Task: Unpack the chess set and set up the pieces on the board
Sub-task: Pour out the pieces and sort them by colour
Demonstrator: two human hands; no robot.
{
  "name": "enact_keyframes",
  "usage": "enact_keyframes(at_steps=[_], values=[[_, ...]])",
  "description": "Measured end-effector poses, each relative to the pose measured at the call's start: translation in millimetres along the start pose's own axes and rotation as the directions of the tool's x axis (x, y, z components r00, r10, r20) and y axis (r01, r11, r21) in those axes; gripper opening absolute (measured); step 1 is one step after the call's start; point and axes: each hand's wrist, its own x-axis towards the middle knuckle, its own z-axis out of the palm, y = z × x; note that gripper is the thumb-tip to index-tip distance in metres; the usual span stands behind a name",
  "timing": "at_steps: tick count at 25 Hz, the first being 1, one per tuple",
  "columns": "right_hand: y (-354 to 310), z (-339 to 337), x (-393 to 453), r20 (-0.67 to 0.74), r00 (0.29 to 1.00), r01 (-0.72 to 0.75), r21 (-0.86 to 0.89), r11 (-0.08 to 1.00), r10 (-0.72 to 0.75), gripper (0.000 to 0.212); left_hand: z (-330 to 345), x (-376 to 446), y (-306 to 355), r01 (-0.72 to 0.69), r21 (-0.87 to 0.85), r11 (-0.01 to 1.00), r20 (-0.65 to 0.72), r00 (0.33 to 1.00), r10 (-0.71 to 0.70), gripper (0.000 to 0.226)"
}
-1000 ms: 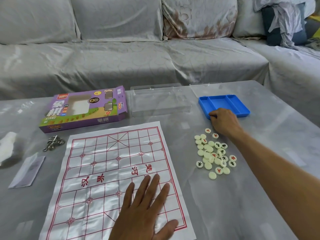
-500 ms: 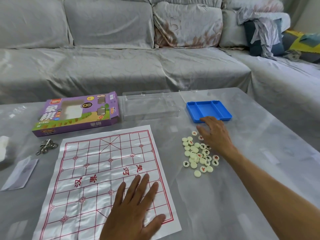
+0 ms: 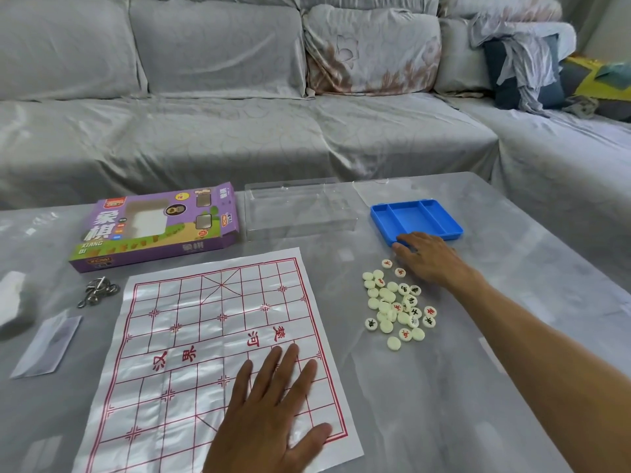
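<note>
Head camera looks down on a grey marbled table [image 3: 478, 387] set before a grey-covered sofa [image 3: 239, 131]. Nearest the front edge lies the paper board [image 3: 191, 336], a white sheet with a red grid and red characters across its middle, flat on the table. On its near right part rests the left hand [image 3: 273, 411], palm down, fingers straight and spread, pressing the sheet and gripping nothing. To the right of the board, apart from it, sits a loose pile of round cream pieces [image 3: 397, 305], some showing red or black characters, some blank side up. Beyond the pile, toward the table's far right corner, stands the blue tray [image 3: 426, 213] with its divided compartments. At the tray's near left corner lies the right hand [image 3: 426, 257], back up, fingers lightly bent, fingertips at or touching the tray's edge; whether it grips the tray or a piece I cannot tell. Left of the tray, along the far edge, lies a clear plastic case [image 3: 300, 209], and left of that the purple box [image 3: 153, 227], printed face up. Near the left edge are a small tangle of metal rings [image 3: 99, 291], a flat plastic sleeve [image 3: 46, 346] and something white [image 3: 10, 295] cut off by the frame.
</note>
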Motion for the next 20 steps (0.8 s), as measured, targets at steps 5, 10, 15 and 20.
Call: enact_keyframes(at_steps=[5,10,15,20], values=[[-14,12,-36,-0.365,0.929,0.140,0.212,0.967,-0.054,0.049,-2,0,2,0.038,-0.002,0.999,0.048,0.998,-0.038,0.074],[-15,34,-67,-0.055,0.966,0.257,0.244,0.935,-0.251,0.063,-10,-2,6,0.074,0.001,0.997,0.133,0.988,-0.074,0.073],[-43,40,-66,0.101,0.945,0.311,0.013,0.950,-0.311,0.073,-20,-1,10,0.109,-0.043,0.993,0.183,0.978,-0.100,0.072],[-38,38,-108,-0.059,0.966,0.252,0.019,0.968,-0.250,0.085,-29,-6,11,0.128,-0.122,0.984,0.148,0.983,-0.110,0.074]])
